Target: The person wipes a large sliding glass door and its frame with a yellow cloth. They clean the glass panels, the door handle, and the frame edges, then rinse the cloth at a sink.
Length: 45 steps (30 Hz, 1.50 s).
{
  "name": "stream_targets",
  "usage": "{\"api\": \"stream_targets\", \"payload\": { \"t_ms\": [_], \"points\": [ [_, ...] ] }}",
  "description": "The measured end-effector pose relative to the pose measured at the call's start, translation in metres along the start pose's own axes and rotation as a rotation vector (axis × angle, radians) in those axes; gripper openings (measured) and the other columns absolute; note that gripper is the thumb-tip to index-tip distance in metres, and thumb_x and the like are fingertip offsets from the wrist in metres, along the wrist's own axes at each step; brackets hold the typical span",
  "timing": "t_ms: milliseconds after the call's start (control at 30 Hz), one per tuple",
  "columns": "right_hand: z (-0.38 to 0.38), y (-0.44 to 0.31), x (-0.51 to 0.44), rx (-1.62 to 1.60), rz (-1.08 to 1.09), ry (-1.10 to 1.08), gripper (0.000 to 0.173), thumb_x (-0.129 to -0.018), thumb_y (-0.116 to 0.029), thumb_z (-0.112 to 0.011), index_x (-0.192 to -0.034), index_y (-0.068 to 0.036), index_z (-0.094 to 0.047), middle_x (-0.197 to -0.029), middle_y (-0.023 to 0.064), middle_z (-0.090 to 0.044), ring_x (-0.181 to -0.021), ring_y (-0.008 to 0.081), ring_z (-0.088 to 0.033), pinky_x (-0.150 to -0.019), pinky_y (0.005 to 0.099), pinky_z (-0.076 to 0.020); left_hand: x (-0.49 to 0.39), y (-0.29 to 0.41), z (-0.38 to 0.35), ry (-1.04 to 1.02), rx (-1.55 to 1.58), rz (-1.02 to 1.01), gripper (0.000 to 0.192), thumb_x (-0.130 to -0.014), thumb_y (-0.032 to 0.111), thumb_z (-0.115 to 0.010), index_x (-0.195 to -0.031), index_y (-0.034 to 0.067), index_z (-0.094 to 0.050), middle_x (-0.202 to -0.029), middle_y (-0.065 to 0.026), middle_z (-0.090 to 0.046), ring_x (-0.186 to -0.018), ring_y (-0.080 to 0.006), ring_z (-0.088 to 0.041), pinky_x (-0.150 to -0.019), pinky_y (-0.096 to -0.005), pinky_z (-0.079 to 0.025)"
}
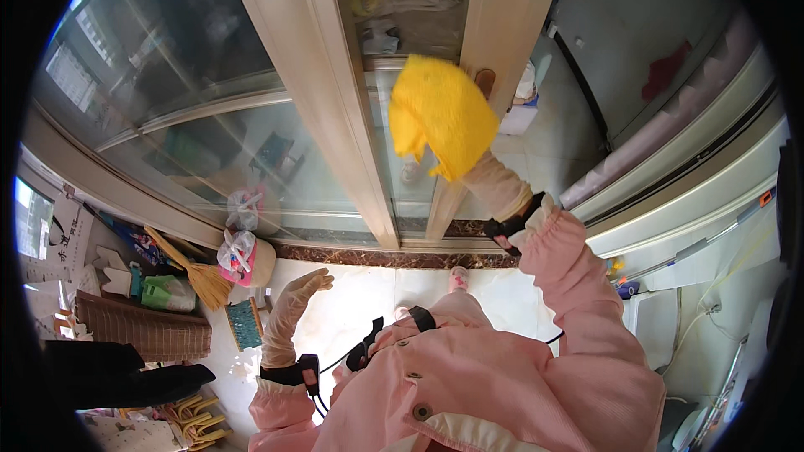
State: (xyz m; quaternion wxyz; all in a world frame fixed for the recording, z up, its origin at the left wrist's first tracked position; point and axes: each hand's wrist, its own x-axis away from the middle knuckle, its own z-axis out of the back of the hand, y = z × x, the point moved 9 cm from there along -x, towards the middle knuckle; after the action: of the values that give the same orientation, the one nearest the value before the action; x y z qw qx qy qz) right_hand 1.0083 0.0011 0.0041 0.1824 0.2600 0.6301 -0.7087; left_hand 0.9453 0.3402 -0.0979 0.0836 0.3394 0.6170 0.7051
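A yellow cloth [443,114] covers the fingers of my right hand [483,169], which wears a thin pale glove. The cloth lies in front of the glazed sliding door [411,19], close to its wooden frame and brown recessed handle [485,81]; whether it touches the glass I cannot tell. My left hand [308,285], gloved as well, hangs low over the pale floor with nothing in it, its fingers partly bent. Both wrists carry black straps.
A straw broom [201,276], a bin with plastic bags [257,263], a small woven stool [245,324] and a brown woven panel [144,329] stand at the left. At the right, a long pole [697,245] leans above a white basin-like object [653,323]. A marble threshold [402,257] runs below the door.
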Motion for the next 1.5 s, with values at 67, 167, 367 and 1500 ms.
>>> {"api": "stream_targets", "payload": {
  "t_ms": [67,167,367,1500],
  "points": [
    [-0.002,-0.025,-0.026,0.137,0.128,-0.017,0.040,-0.087,-0.026,-0.042,-0.123,-0.009,-0.038,-0.122,0.0123,-0.044,-0.112,0.0280,-0.043,-0.093,0.0393,-0.0369,0.000,-0.001,-0.001,0.023,-0.022,0.017,0.052,-0.087,0.035,-0.054,-0.118,-0.006,-0.048,-0.105,-0.0134,-0.060,-0.099,-0.0187,-0.056,-0.092,-0.0281,-0.037],
    [-0.017,-0.034,-0.040,0.357,0.202,-0.083,0.039,-0.083,-0.025,-0.046,-0.118,-0.008,-0.042,-0.116,0.0129,-0.047,-0.107,0.0287,-0.046,-0.089,0.0388,-0.0390,-0.003,-0.006,-0.002,0.027,0.009,0.007,0.051,-0.087,0.034,-0.054,-0.118,-0.006,-0.048,-0.105,-0.0138,-0.060,-0.100,-0.0190,-0.056,-0.092,-0.0285,-0.036],
    [-0.055,0.024,-0.005,0.581,0.036,-0.371,0.036,-0.075,-0.021,-0.053,-0.108,-0.007,-0.051,-0.106,0.0141,-0.054,-0.096,0.0303,-0.052,-0.082,0.0377,-0.0433,-0.002,-0.023,0.002,0.035,0.028,0.023,0.052,-0.087,0.035,-0.054,-0.118,-0.005,-0.048,-0.105,-0.0137,-0.061,-0.100,-0.0192,-0.056,-0.094,-0.0290,-0.035],
    [-0.084,0.090,0.061,1.303,-0.256,-1.123,0.023,-0.061,-0.020,-0.063,-0.079,-0.004,-0.065,-0.091,0.0131,-0.062,-0.086,0.0318,-0.059,-0.074,0.0387,-0.0475,0.025,-0.042,0.012,0.181,0.132,0.019,0.052,-0.087,0.035,-0.054,-0.116,-0.007,-0.049,-0.103,-0.0156,-0.061,-0.099,-0.0210,-0.056,-0.091,-0.0297,-0.038]
  ]
}}
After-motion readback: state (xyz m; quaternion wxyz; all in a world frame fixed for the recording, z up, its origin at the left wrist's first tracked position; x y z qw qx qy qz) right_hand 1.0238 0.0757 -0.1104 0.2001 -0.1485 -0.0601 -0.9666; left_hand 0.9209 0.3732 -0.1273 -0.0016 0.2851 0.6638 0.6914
